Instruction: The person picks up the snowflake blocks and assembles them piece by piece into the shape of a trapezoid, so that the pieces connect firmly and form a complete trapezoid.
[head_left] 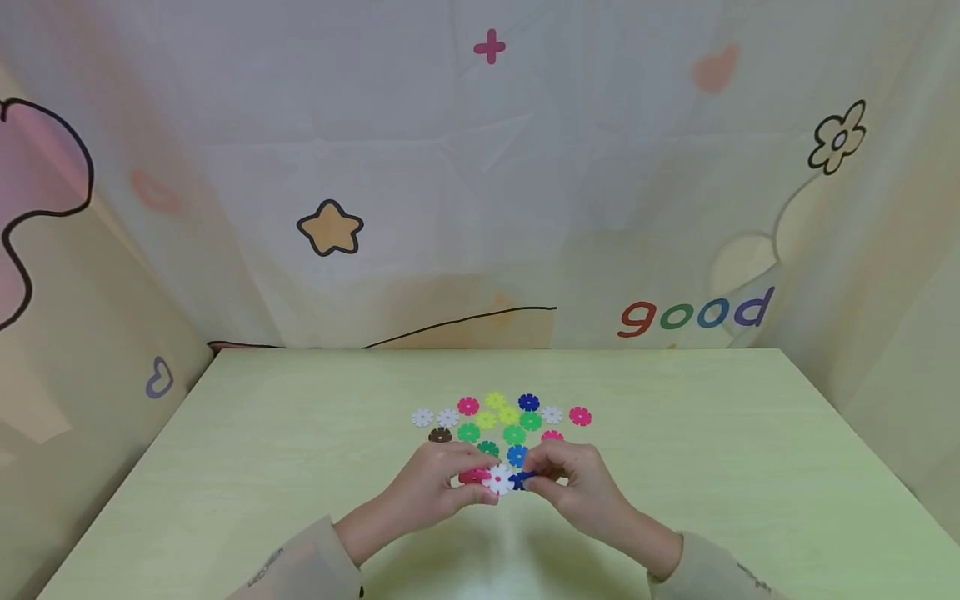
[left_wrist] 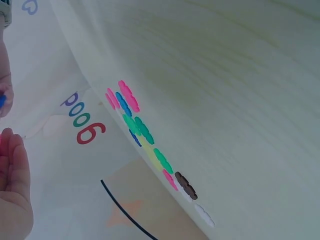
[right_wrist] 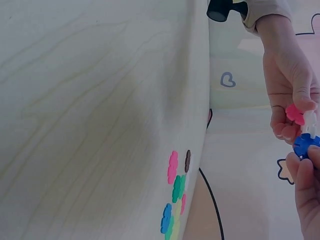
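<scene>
Over the near middle of the table, both hands hold a joined row of notched plastic snowflake discs. My left hand (head_left: 431,487) grips its left part, a pink disc (head_left: 473,477) beside a white disc (head_left: 498,479). From the other side my right hand (head_left: 570,479) pinches a dark blue disc (head_left: 519,481) at the white one's edge. The right wrist view shows the pink disc (right_wrist: 295,114) in the left hand (right_wrist: 287,80) and the blue disc (right_wrist: 306,145) at the fingertips of the right hand (right_wrist: 306,187). Only part of the left hand (left_wrist: 17,185) enters the left wrist view.
Just beyond the hands lie loose discs: a brown disc (head_left: 440,435), a green disc (head_left: 468,432), a light blue disc (head_left: 517,456), a yellow disc (head_left: 496,402) and several others. A printed curtain (head_left: 450,208) hangs behind the pale wooden table (head_left: 247,467).
</scene>
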